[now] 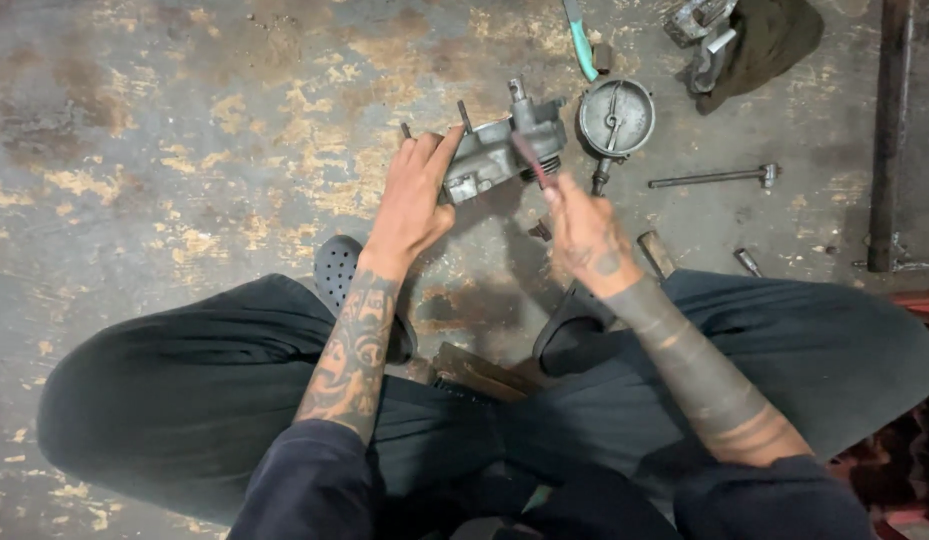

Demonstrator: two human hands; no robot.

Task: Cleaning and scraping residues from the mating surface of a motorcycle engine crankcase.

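Crouched on the stained floor (pixel 164 150), my left hand (pixel 412 195) clamps the grey metal casting (pixel 494 150) while my right hand (pixel 582 228), at its 4 o'clock, pinches a red-handled tool (pixel 532 160); a slip could gouge it. Round cover (pixel 614 118) at 3 o'clock.

A repair workshop: the person sits on a stained, worn concrete floor (pixel 184 150) strewn with greasy metal parts — a round housing (pixel 615 118), a T-handled rod (pixel 714 178), loose bolts (pixel 748 262), a dark rag (pixel 769 40), a steel bar (pixel 889 130).
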